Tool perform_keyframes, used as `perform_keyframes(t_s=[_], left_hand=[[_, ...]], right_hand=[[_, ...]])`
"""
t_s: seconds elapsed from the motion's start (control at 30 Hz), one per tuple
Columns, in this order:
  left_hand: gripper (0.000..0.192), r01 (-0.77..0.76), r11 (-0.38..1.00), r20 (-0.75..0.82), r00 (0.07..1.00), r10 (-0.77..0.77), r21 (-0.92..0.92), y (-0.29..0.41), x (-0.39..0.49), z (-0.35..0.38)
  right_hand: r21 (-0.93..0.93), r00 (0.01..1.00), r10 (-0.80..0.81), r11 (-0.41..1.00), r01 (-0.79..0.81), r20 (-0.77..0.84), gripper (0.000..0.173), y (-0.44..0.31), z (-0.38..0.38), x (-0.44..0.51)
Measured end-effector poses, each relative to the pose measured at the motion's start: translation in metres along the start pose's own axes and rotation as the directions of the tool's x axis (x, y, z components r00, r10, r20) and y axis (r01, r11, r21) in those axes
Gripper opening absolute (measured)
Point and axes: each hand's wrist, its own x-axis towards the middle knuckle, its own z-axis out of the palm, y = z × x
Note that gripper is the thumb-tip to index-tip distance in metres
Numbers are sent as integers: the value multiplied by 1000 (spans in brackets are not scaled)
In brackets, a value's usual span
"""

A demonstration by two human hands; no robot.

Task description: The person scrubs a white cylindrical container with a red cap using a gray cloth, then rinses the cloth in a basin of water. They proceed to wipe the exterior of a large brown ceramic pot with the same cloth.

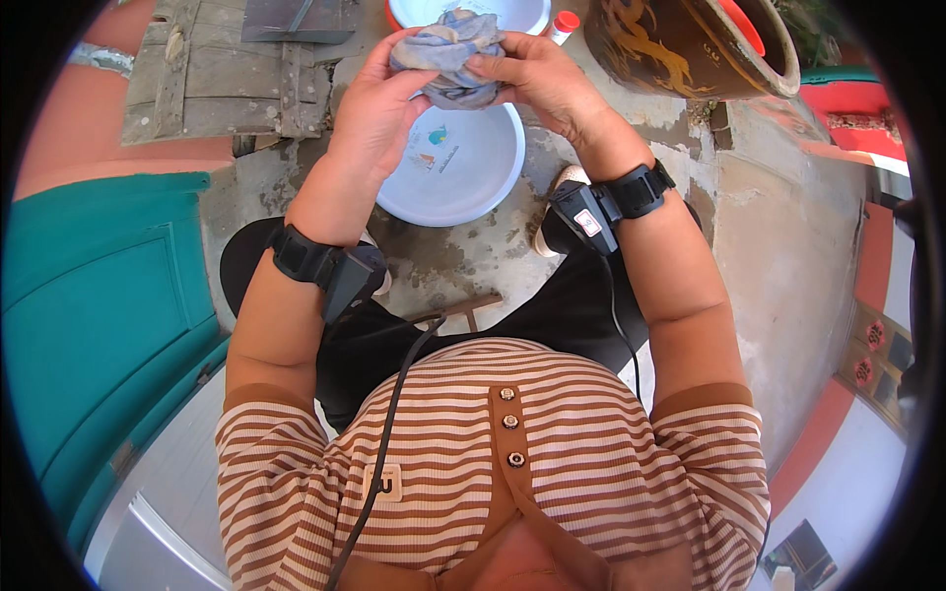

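Observation:
A bunched blue-grey cloth is held up between both hands. My left hand grips its left side, thumb laid across the front. On its right side, my right hand presses with the thumb and curled fingers. Below the cloth, a pale blue plastic basin with a printed pattern stands on the concrete floor between my feet. Another light blue basin lies farther off, partly hidden behind the cloth. Beside that one is a white container with a red lid.
A large brown glazed jar with a dragon design stands at the upper right. Weathered wooden boards lie at the upper left, near a teal door. The concrete floor has wet patches. Cables run from black wrist devices.

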Motion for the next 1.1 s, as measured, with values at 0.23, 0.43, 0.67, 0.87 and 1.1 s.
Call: perform_keyframes(t_s=[0.23,0.43,0.67,0.87,1.1], left_hand=[[30,74,991,27,997,-71,-114,-2,3,-12],[31,-13,981,57,998,25,-194,-15,14,-12],[38,-126,977,121,987,106,173,0,0,-6],[83,-88,991,157,985,70,106,-1,0,-2],[83,-375,700,256,927,274,608,-13,4,-5]], right_hand=[[85,992,-45,995,55,-122,38,-8,-3,-2],[2,998,-63,998,63,-7,56,-12,15,-10],[92,997,23,996,-16,-71,45,-12,11,-10],[291,999,0,957,-12,43,49,-16,13,-11],[525,909,-164,848,-68,384,76,-14,24,-20]])
